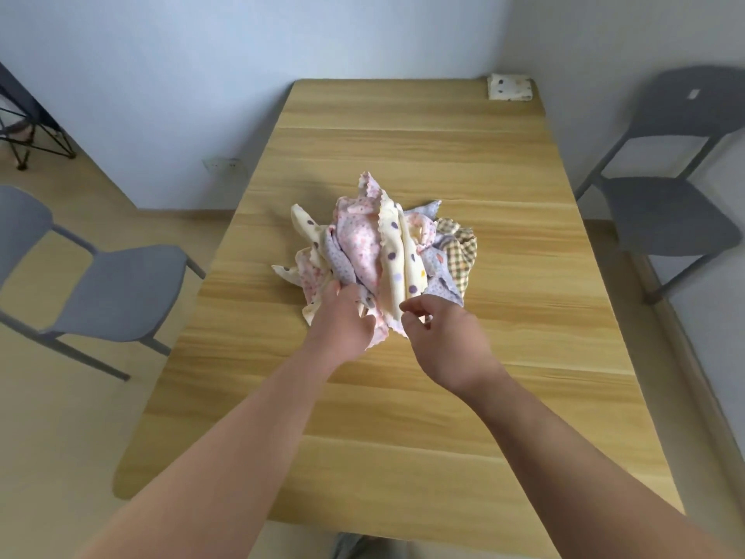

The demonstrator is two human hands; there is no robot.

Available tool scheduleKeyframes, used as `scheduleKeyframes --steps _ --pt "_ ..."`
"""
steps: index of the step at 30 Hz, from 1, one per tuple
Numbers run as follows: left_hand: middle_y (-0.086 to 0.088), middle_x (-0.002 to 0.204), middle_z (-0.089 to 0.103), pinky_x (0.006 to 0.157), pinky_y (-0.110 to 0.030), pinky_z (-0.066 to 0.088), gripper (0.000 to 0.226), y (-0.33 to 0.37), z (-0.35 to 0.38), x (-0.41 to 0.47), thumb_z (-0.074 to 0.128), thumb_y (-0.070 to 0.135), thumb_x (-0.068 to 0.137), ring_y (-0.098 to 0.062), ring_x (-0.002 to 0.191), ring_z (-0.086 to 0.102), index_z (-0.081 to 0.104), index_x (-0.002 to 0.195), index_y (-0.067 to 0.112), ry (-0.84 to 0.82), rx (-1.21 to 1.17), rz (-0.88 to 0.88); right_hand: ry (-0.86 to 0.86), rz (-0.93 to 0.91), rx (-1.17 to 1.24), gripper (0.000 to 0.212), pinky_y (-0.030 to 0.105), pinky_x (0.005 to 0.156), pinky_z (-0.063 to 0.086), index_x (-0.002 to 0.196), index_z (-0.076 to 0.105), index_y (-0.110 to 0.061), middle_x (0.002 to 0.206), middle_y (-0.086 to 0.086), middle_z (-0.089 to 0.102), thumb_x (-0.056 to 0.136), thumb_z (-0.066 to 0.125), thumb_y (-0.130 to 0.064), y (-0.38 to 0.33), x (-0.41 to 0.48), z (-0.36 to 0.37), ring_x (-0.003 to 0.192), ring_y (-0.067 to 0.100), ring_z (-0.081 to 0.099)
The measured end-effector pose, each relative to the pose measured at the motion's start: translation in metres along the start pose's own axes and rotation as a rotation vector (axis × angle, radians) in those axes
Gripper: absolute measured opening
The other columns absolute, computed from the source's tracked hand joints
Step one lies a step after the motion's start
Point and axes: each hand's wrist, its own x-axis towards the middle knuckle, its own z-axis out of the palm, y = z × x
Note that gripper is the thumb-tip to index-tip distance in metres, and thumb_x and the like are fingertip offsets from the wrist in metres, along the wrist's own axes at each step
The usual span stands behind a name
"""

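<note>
cloth pile [363,244]: soft crumpled scallop-edged fabrics, floral, dotted, checked, heaped just beyond fingers on wood-grain surface [403,417] | left hand [342,322]: fingers clutching pile's near edge | right hand [447,336]: fingers pinching cream dotted cloth [397,256]

Single head-worn view (wide-angle), set above the near edge of the tabletop [403,397], facing forward and down, close over both forearms.

The heap of cloths [379,252] under my hands [342,320] is soft, matt woven fabric, printed with dots, flowers and checks, some edges scalloped. The tabletop [403,155] is pale wood grain with a smooth, faintly satin finish, perhaps laminate. The grey chairs [121,292] look like matt moulded plastic.
</note>
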Motion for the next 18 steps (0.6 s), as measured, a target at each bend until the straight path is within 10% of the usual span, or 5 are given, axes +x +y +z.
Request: scheduleKeyframes --steps 7,12,18 --pt "0.001 0.120 0.051 0.064 -0.025 0.033 0.005 -0.017 0.033 0.004 0.059 0.017 0.090 -0.021 0.104 0.052 0.055 0.090 0.016 0.277 -0.054 0.139 0.172 -0.252 -0.012 0.031 0.010 0.058 0.044 0.128 0.065 -0.021 0.135 -0.011 0.063 0.101 0.052 -0.029 0.051 -0.005 0.022 0.075 -0.003 0.063" --pt "0.008 0.162 0.027 0.119 -0.039 0.030 0.075 -0.031 0.027 -0.001 0.070 0.021 0.090 -0.016 0.148 0.029 0.036 0.157 0.022 0.303 -0.228 0.268 0.303 -0.337 -0.037 0.031 0.023 0.071 0.045 0.127 0.066 -0.019 0.123 -0.007 0.068 0.100 0.054 -0.027 0.071 -0.022 0.036 0.092 0.016 0.068" --pt "0.008 0.161 0.029 0.111 -0.025 0.034 0.075 -0.017 -0.043 -0.020 0.068 0.014 0.088 -0.012 0.134 0.049 0.037 0.156 0.019 0.464 -0.378 0.444 0.383 -0.309 -0.045 0.028 0.023 0.071 0.046 0.123 0.068 -0.020 0.118 -0.006 0.070 0.099 0.056 -0.026 0.070 -0.069 0.050 0.096 0.013 0.067"
